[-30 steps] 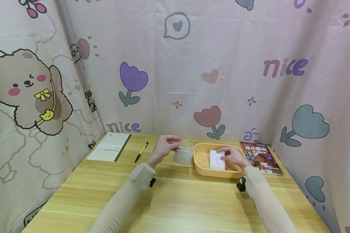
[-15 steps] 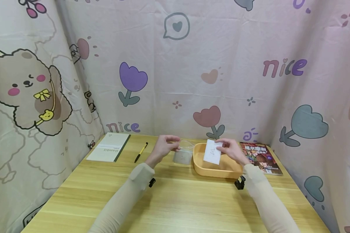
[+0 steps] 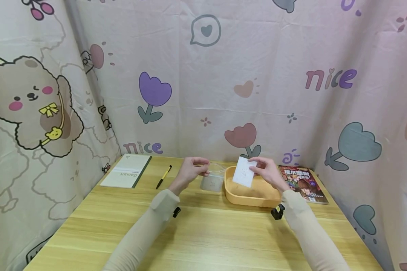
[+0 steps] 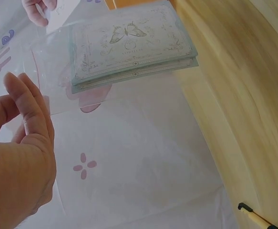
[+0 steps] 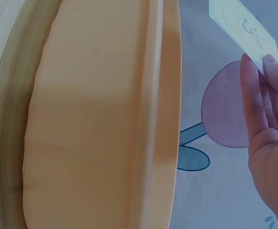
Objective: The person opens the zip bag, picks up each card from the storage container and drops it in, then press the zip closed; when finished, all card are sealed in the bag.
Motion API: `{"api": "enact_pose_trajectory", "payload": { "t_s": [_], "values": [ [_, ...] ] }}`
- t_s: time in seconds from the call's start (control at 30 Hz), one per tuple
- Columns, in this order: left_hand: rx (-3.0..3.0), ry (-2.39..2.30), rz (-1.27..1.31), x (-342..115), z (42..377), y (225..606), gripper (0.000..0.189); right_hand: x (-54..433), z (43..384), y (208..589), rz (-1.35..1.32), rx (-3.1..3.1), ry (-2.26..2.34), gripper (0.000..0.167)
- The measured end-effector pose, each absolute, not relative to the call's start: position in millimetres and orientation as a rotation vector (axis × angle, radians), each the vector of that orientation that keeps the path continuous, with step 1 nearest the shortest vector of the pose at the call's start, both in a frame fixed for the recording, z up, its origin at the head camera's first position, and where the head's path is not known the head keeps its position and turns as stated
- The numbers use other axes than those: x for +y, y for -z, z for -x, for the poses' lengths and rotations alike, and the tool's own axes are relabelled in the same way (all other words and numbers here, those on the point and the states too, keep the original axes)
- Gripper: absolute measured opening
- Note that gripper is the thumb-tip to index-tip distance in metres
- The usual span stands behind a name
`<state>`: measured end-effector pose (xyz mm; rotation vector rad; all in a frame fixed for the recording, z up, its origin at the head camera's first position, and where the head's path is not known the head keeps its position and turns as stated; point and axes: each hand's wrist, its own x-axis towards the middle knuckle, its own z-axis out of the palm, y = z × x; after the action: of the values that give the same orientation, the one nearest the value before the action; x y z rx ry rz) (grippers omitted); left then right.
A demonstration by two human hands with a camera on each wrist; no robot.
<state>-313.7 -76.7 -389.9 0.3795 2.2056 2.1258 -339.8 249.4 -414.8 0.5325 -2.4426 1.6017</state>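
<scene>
My left hand pinches the mouth of a clear plastic zip bag, which hangs left of a yellow-orange bin. Inside the bag, the left wrist view shows a small stack of pale green-bordered cards with a butterfly print on top. Between the thumb and fingers of my right hand is a white card with a faint drawing or writing on it. It is tilted, over the left part of the bin and apart from the bag. The right wrist view shows the card held by one end.
A magazine lies right of the bin. Toward the left are a yellow and black pen and a pale notebook marked "Gambit". A printed curtain stands behind the wooden table.
My right hand has lifted the white card up out of the bin and moved it left toward the bag. The left hand and the bag have stayed nearly still.
</scene>
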Motion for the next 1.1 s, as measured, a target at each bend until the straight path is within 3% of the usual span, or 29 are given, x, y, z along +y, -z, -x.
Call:
{"api": "enact_pose_trajectory", "payload": {
  "t_s": [0.57,1.1],
  "values": [
    [2.207,-2.147,-0.353,-75.9,314.3,393.5,0.025,229.0,313.4,389.1,-0.545,-2.296,-1.797,0.037],
    [2.218,-2.131,-0.340,-74.2,314.2,396.9,0.027,212.0,325.1,387.7,-0.621,-2.048,-1.868,0.043]
  ]
}}
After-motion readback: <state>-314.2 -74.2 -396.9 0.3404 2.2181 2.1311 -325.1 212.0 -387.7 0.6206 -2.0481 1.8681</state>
